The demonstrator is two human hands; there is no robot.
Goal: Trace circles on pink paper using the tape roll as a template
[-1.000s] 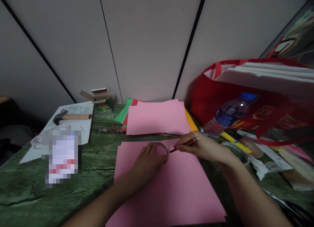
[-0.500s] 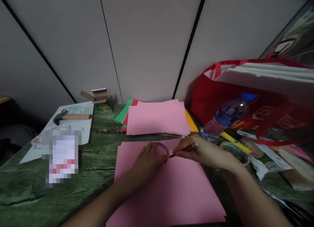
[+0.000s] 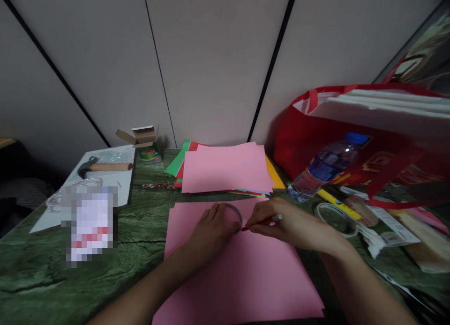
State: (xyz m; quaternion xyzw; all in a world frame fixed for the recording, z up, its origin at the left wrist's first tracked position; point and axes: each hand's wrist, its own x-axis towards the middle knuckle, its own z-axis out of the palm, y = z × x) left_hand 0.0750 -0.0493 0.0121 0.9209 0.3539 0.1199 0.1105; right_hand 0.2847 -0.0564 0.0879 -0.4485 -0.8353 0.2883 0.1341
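Note:
A stack of pink paper sheets (image 3: 232, 287) lies in front of me. On its upper part, my left hand (image 3: 213, 226) holds down a thin grey ring (image 3: 236, 210), its fingers curled over and hiding most of it. My right hand (image 3: 277, 222) has its fingers closed around a slim red pencil (image 3: 267, 221) with a pale end. The pencil's tip meets the paper at the ring's lower right edge, close to my left thumb. Any line drawn there is too small to make out.
Coloured sheets (image 3: 227, 170) are piled behind. To the right are a water bottle (image 3: 321, 168), a red bag (image 3: 298, 133), a tape roll (image 3: 333, 219), a yellow marker (image 3: 339, 204) and scissors (image 3: 404, 287). A hammer (image 3: 108, 166) and an opened box (image 3: 148, 152) stand left.
My right hand and the pencil tip have shifted slightly down and left along the ring's edge. The left hand and ring keep their place.

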